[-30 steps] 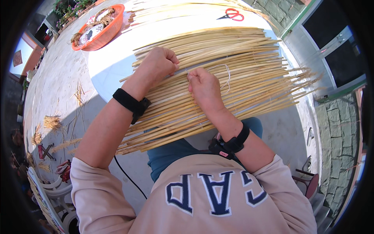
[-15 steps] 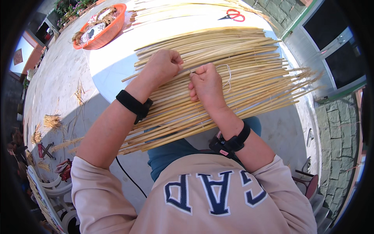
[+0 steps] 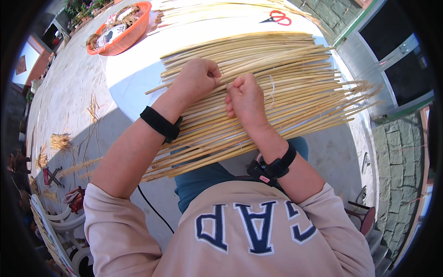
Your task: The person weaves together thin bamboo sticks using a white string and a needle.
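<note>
A row of straw-coloured reed stalks (image 3: 295, 94) lies side by side across the table and over my lap, with small pale stitches crossing some of them. Over the middle of the stalks, my left hand (image 3: 196, 82) is closed in a pinch; what its fingertips hold is too small to make out. Close to its right, my right hand (image 3: 247, 99) is closed too, thumb against the curled fingers. From behind that hand a loop of white thread (image 3: 272, 90) curves out over the stalks, its end hidden at the fingers.
Red-handled scissors (image 3: 279, 18) lie at the table's far side. An orange basket (image 3: 127, 42) with straw-coloured bundles sits at the far left edge of the white table (image 3: 134, 76). More stalks (image 3: 194, 18) lie at the back. Cut straw bundles (image 3: 60, 142) are on the floor at left.
My left hand has shifted slightly right, closer to the right hand. The thread loop has swung into a narrower curve. A thin dark sliver at the right fingertips no longer shows clearly.
</note>
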Demonstrator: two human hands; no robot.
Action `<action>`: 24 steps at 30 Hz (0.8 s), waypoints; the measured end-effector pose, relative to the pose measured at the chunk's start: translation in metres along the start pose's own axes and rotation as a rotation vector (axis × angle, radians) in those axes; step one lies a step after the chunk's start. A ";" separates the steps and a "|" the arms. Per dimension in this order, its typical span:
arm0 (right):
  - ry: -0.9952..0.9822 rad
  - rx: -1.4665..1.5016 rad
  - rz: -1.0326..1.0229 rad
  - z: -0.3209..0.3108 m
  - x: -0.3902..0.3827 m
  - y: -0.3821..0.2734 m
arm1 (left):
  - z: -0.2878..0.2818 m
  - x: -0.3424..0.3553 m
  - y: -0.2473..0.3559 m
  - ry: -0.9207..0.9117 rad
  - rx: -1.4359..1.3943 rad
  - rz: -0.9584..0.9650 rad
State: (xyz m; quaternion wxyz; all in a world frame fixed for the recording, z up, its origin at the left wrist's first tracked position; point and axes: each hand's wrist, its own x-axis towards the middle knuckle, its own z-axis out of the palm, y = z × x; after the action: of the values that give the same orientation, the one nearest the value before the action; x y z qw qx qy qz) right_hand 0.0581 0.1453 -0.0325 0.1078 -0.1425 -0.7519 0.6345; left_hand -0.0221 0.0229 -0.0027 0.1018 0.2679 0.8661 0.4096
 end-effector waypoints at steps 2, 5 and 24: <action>0.003 0.011 -0.011 -0.001 -0.001 -0.002 | 0.000 -0.002 0.005 0.047 0.053 0.093; -0.013 0.046 0.020 -0.003 0.001 -0.008 | 0.001 -0.003 0.007 0.033 0.169 0.103; -0.425 -0.409 -0.194 -0.021 0.085 -0.022 | 0.006 0.002 -0.004 0.186 0.250 0.145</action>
State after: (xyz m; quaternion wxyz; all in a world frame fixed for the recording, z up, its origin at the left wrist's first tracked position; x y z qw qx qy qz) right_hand -0.0157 0.1908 -0.0091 -0.0229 0.0471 -0.8798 0.4724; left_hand -0.0233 0.0262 -0.0092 -0.0428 0.3013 0.8943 0.3280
